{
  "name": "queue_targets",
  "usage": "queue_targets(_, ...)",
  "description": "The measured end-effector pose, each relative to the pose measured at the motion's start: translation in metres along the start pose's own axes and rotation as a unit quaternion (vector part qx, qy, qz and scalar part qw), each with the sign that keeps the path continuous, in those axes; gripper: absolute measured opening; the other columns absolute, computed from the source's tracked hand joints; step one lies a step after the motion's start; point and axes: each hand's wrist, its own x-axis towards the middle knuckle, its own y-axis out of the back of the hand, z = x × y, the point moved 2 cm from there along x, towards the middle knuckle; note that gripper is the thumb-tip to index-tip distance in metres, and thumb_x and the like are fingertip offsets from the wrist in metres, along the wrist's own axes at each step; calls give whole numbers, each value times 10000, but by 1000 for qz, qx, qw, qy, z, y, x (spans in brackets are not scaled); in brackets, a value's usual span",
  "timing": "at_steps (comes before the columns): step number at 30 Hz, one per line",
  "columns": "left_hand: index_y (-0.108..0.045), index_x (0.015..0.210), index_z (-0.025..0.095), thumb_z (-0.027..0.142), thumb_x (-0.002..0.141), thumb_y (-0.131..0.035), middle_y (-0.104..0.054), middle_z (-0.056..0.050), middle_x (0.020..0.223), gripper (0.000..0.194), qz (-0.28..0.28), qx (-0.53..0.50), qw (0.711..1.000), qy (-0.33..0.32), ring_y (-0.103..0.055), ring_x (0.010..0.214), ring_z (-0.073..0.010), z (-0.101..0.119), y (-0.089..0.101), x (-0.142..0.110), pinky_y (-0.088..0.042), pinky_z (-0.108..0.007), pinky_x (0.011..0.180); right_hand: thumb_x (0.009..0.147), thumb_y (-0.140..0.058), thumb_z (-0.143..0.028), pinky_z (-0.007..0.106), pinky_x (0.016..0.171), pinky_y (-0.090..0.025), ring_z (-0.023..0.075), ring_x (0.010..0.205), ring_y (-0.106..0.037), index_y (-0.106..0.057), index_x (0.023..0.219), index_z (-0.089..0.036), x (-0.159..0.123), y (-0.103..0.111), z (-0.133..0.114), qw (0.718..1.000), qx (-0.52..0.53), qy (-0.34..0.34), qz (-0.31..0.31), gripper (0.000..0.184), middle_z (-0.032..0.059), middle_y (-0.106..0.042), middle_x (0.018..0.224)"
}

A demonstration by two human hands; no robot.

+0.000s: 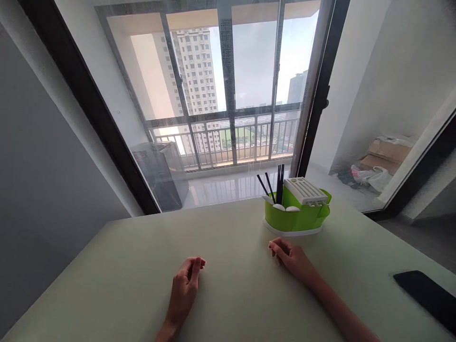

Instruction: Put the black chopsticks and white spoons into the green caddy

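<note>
My left hand [187,278] rests on the pale table, loosely curled with the thumb against the fingers; nothing shows in it. To the right, my right hand [288,254] is also curled, its fingers bent inward around no visible object. It lies just in front of a green utensil holder [295,219] without touching it. Black chopsticks [280,185] stand in the holder, and white spoons [279,207] show at its front rim. A white slotted knife block [306,191] tops its right part, with small hooks along the lower edge.
The table [142,266] reaches toward a glass door with a dark frame [315,95]. A dark flat object [427,294] lies at the table's right side. Beyond the glass are a grey box-shaped appliance [160,173] and cardboard boxes [386,154] with plastic bags.
</note>
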Motion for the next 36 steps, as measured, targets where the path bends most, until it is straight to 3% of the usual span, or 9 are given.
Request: queue_targets(36, -701, 935, 223, 619, 951, -449, -750, -67, 942, 471, -13, -18, 1000, -1, -694, 931, -248, -8, -3, 0, -519, -333, 873, 920, -514, -626, 279, 564, -448, 157, 572, -570, -639, 847, -217, 1, 0, 12, 1000, 9, -3, 18, 434, 13, -676, 772)
